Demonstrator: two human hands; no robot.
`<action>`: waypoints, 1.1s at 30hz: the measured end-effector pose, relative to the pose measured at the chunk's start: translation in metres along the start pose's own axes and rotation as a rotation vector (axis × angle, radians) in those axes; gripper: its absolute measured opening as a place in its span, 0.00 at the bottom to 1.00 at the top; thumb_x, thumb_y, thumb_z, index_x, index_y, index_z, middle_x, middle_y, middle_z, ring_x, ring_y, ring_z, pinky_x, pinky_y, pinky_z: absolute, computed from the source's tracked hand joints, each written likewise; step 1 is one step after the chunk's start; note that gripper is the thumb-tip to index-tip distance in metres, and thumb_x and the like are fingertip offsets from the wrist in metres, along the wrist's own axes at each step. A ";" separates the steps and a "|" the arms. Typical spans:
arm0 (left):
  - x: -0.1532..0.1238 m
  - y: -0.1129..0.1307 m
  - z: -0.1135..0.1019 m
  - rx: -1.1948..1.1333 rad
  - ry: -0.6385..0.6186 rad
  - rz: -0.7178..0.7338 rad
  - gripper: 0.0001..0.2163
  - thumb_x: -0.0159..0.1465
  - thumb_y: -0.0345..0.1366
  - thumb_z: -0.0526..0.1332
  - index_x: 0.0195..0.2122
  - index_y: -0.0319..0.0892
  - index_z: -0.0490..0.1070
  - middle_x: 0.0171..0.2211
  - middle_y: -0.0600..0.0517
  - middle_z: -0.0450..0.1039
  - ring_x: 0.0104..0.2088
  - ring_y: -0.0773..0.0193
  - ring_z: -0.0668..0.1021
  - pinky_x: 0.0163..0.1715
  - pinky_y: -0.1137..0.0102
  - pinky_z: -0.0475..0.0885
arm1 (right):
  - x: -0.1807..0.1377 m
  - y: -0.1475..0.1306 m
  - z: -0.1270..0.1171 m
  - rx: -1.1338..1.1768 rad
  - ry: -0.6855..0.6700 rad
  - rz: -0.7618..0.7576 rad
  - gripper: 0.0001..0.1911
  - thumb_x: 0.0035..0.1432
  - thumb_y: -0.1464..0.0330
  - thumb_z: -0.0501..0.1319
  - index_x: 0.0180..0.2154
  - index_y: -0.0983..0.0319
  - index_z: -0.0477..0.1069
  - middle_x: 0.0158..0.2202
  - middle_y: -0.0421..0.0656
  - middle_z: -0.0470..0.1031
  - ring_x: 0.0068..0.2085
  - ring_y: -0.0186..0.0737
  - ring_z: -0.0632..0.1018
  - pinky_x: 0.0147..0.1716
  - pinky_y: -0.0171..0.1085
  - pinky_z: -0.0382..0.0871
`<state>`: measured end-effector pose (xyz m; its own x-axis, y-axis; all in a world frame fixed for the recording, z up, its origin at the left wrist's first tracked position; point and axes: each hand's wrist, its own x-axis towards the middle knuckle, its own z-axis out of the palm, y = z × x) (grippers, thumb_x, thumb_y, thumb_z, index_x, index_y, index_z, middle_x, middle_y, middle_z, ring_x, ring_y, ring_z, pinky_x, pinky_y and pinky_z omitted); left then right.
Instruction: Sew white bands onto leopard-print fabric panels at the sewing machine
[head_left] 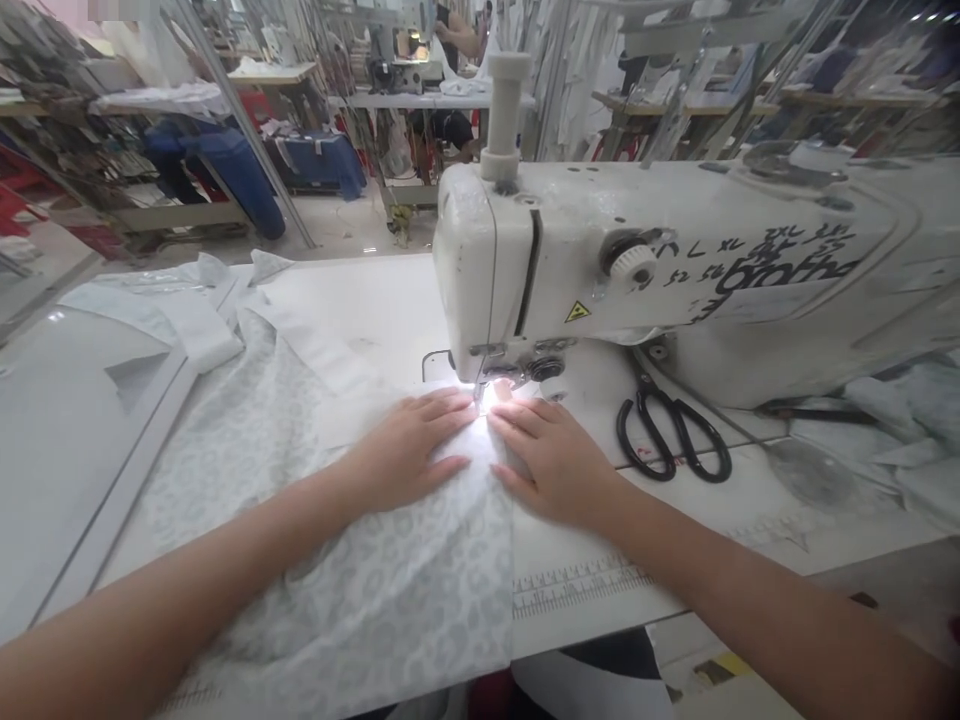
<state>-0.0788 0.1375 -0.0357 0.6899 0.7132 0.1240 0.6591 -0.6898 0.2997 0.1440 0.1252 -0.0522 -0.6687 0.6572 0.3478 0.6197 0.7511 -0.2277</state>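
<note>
A pale fabric (420,590) with a grey leopard-spot print spreads over the sewing table and runs up under the needle area of a white sewing machine (480,260). My left hand (409,445) lies flat on the cloth, left of the lit presser foot (480,398), fingers stretched out and thumb apart. On the other side, my right hand (551,455) rests by the fabric's right edge, its fingers extended toward the foot. Both hands press from above. Glare from the machine's lamp hides the exact spot at the needle.
Black-handled scissors (671,440) lie right of my right hand. A printed ruler scale (585,585) runs along the table's front. Fabric scraps (900,420) are heaped at the right, and a white panel (75,430) stands at the left. Behind, a person's arm (461,40) shows at another machine.
</note>
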 end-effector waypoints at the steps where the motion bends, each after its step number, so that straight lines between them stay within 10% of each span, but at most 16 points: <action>1: 0.002 -0.001 -0.001 0.008 -0.002 -0.007 0.20 0.62 0.41 0.54 0.56 0.43 0.60 0.57 0.48 0.61 0.59 0.55 0.61 0.57 0.59 0.59 | 0.000 0.001 0.000 0.000 -0.003 0.006 0.20 0.59 0.64 0.53 0.51 0.68 0.63 0.50 0.52 0.68 0.49 0.52 0.66 0.47 0.50 0.62; 11: 0.009 -0.006 -0.002 0.009 0.000 -0.053 0.19 0.62 0.41 0.55 0.54 0.44 0.63 0.55 0.48 0.63 0.57 0.54 0.63 0.56 0.58 0.59 | -0.008 0.009 -0.024 -0.045 0.135 0.093 0.08 0.62 0.69 0.50 0.37 0.61 0.67 0.36 0.47 0.73 0.38 0.45 0.72 0.35 0.41 0.66; 18: 0.012 -0.004 -0.012 -0.049 -0.003 -0.024 0.16 0.62 0.41 0.53 0.49 0.43 0.67 0.54 0.49 0.65 0.55 0.55 0.67 0.54 0.60 0.63 | -0.078 0.052 -0.068 -0.276 0.086 0.694 0.10 0.56 0.60 0.54 0.32 0.60 0.63 0.31 0.49 0.69 0.31 0.48 0.73 0.25 0.41 0.66; 23: 0.038 -0.008 -0.019 -0.089 0.022 -0.404 0.15 0.65 0.36 0.45 0.31 0.43 0.71 0.29 0.50 0.73 0.33 0.59 0.76 0.34 0.65 0.71 | -0.094 0.068 -0.066 -0.245 -0.055 0.845 0.12 0.52 0.58 0.58 0.29 0.58 0.60 0.30 0.50 0.70 0.30 0.48 0.74 0.24 0.41 0.65; 33: 0.055 -0.021 0.014 0.095 0.289 -0.552 0.12 0.60 0.34 0.52 0.44 0.35 0.60 0.50 0.38 0.60 0.56 0.48 0.57 0.50 0.55 0.61 | -0.083 0.075 -0.083 -0.105 -0.225 0.969 0.11 0.50 0.59 0.58 0.25 0.58 0.60 0.28 0.51 0.73 0.28 0.47 0.75 0.24 0.40 0.62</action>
<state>-0.0510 0.1892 -0.0485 0.1405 0.9630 0.2301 0.9278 -0.2092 0.3089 0.2796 0.1216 -0.0226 0.0893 0.9877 -0.1280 0.9645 -0.1179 -0.2363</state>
